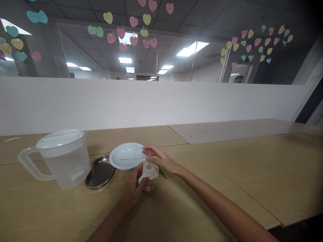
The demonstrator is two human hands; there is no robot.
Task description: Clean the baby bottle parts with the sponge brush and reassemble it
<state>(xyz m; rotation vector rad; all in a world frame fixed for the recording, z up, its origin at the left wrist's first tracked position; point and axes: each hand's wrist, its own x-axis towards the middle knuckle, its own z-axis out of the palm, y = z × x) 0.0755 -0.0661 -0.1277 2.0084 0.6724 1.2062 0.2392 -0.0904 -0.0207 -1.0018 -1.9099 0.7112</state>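
i see the left hand [132,189] curled round a bottle [148,174], the right hand [156,157] closed on its top, a plate [127,156] just beyond, a tray [100,172] and jug [66,164] to the left.

At lower center, the left hand [132,188] and right hand [157,158] both grip a small clear plastic bottle [148,174] (the right one over its top), just beside a white plate [126,156]; a steel kidney tray [100,172] and lidded plastic pitcher [65,161] sit further left on the wooden table [227,174].

Desk [214,174], jug [64,161], kidney tray [100,172] (steel), plate [127,155], bottle [148,171]
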